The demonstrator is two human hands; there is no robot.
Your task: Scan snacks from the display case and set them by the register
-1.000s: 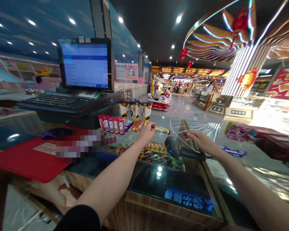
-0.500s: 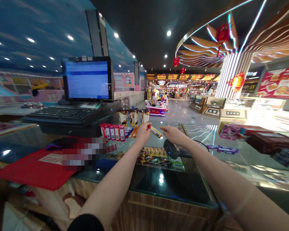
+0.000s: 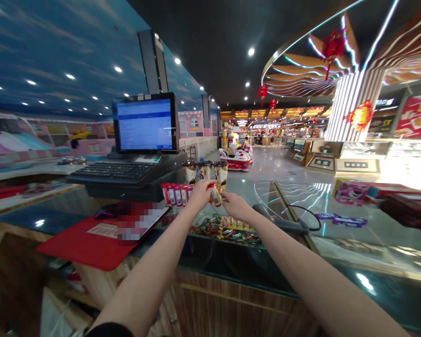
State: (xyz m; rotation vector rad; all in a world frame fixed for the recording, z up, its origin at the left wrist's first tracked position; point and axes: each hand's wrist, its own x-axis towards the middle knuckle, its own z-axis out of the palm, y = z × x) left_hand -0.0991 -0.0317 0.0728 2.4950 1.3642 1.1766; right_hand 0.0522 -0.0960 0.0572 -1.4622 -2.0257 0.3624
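- Glass counter: spans the frame w/ wood front below; display case under the glass holds mixed wrapped sweets, approx 6 o'clock from the hands.
- Red mat: flat on counter at approx 8 o'clock from the hands; part of it is blurred out.
- POS monitor + keyboard: at 10 o'clock from the hands, screen lit, text too small to read.
- Barcode scanner: lies on the glass at approx 4 o'clock from R hand, cable looping off to the right. Near R hand, not touching.
- Pink box: far right of counter, 3 o'clock, well apart from both hands.
- Row of three cups: brown tops, standing just behind the hands, 12 o'clock.
- Row of small red bottles: upright, just beside L hand at 9 o'clock.
- Left hand: raised above the glass, fingers closed around upper end of the snack stick.
- Right hand: fingertips pinched on lower end of same stick; thumb-side detail too small to tell.
- Snack stick: yellow/red wrapper, held clear of the counter between the two hands. Long axis tilted, upper end toward 11 o'clock (L hand), lower end toward 5 o'clock (R hand). Both hands touch it; L hand covers more of it, R only at the tip. Stick lies at 3 o'clock from L fingers, 10 o'clock from R fingers.
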